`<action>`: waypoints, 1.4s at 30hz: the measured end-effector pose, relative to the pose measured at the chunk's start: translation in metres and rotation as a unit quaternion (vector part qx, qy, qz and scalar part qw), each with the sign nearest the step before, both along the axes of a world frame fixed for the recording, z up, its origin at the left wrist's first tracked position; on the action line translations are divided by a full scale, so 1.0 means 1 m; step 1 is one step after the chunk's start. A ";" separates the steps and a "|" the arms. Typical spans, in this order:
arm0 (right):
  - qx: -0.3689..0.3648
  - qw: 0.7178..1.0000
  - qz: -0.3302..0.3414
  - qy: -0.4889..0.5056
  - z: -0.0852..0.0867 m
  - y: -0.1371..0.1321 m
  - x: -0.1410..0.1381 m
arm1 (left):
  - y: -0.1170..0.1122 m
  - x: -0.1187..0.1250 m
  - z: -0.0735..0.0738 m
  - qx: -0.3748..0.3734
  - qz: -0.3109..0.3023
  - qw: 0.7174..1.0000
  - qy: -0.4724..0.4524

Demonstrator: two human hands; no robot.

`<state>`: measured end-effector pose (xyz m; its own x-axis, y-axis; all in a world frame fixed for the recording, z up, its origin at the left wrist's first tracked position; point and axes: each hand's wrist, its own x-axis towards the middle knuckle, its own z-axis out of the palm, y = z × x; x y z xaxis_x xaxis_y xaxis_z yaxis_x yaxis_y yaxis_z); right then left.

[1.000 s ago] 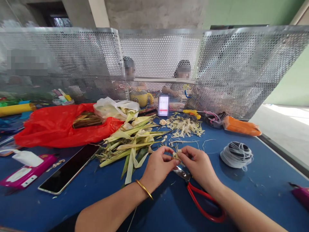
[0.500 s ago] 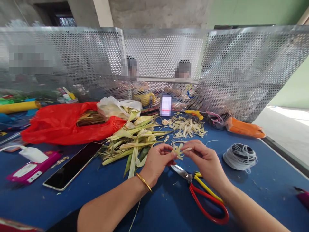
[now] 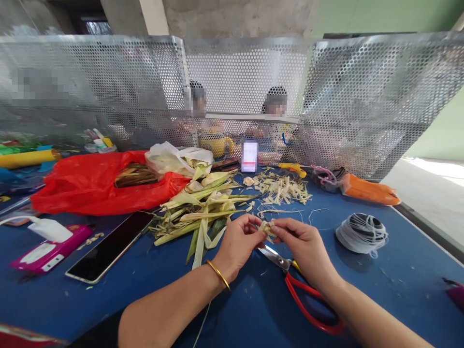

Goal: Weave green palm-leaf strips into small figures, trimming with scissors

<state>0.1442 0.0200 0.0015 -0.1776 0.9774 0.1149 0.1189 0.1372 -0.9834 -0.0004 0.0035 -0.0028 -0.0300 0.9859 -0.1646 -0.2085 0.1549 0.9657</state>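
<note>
Pinched between the fingertips of both hands is a small bunch of pale corn husk strips (image 3: 267,229), partly covered by the fingers. My left hand (image 3: 239,244), with a gold bangle (image 3: 217,274) on its wrist, grips it from the left. From the other side, my right hand (image 3: 306,246) closes thumb and forefinger on it. Beneath the hands lie scissors (image 3: 278,260) with one red and one yellow handle, the yellow one mostly hidden by the right hand. Beyond my left hand is a pile of corn husks (image 3: 197,217); shredded husk (image 3: 284,188) lies farther back.
A ball of pale thread (image 3: 362,234) sits at right, with an orange packet (image 3: 369,189) behind it. On the left are a phone (image 3: 110,249), a magenta power strip (image 3: 50,249) and a red plastic bag (image 3: 83,186). A perforated metal screen (image 3: 246,72) separates me from people opposite.
My right hand has moved slightly left and inward, closer to my left fingers. The husk strips are now more covered by fingertips, and more of the yellow scissor handle is hidden.
</note>
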 end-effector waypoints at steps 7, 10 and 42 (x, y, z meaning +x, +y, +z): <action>0.009 1.000 -0.014 -0.011 0.000 0.001 0.002 | 0.000 0.001 -0.002 0.005 -0.003 1.000 0.011; 0.014 0.999 -0.003 -0.033 -0.001 0.001 0.002 | 0.000 0.000 -0.003 0.007 -0.003 1.000 0.011; 0.017 0.997 0.023 -0.073 -0.010 0.005 0.005 | 0.002 -0.001 -0.007 0.064 -0.043 0.987 0.144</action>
